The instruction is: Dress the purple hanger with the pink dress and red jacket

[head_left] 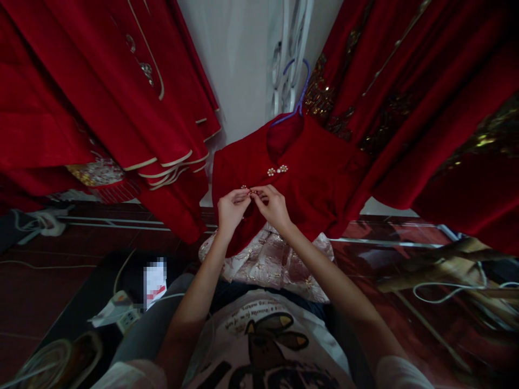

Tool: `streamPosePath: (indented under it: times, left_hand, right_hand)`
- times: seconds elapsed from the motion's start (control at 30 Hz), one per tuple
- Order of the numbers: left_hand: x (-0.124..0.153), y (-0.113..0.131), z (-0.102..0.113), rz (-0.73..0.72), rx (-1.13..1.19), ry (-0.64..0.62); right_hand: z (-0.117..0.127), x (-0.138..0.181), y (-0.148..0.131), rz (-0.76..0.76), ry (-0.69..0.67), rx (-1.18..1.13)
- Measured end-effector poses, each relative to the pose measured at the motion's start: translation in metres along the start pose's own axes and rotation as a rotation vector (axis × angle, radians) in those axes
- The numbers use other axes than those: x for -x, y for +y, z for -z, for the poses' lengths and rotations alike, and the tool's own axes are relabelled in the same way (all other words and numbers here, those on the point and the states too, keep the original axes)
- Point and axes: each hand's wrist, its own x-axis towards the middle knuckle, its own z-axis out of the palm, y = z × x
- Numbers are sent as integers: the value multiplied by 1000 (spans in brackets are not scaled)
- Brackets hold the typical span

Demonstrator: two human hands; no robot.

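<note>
A red jacket (320, 167) hangs in front of me on a blue hanger (302, 94). Near its collar a pair of flower-shaped beaded fasteners (278, 170) meets across the front opening. Lower on the front, my left hand (233, 208) and my right hand (272, 205) come together with fingertips pinched. Between them shows a small beaded flower fastener (252, 193), partly hidden by the fingers. Below the jacket's hem, a pale pink patterned fabric (271, 259) with gold details lies over my lap.
More red garments (105, 81) with light piping hang at the left, and red garments with gold sequins (324, 92) at the right. A power strip (127, 319) sits on a dark surface at lower left. Wooden pieces and a white cable (441, 286) lie at right.
</note>
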Motion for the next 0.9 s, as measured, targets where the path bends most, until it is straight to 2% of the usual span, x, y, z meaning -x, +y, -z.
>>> streamPosePath:
  times: [0.3,0.63,0.7,0.83,0.9]
  left_hand:
    - [-2,9,9,-125,-212,-105]
    - [-22,0,21,-109,-128,-298]
    - [-17,0,21,-103,-124,-279]
    - [5,-13,28,-74,-170,-158]
    - [19,-23,34,-17,-236,-202]
  right_hand:
    - [-3,-1,-3,-38,71,-13]
    - [0,-5,-4,-96,37,-12]
    - [7,-2,-6,-92,-7,-49]
    - [32,12,-4,-132,-107,-105]
    - [47,26,3,-178,-146,-60]
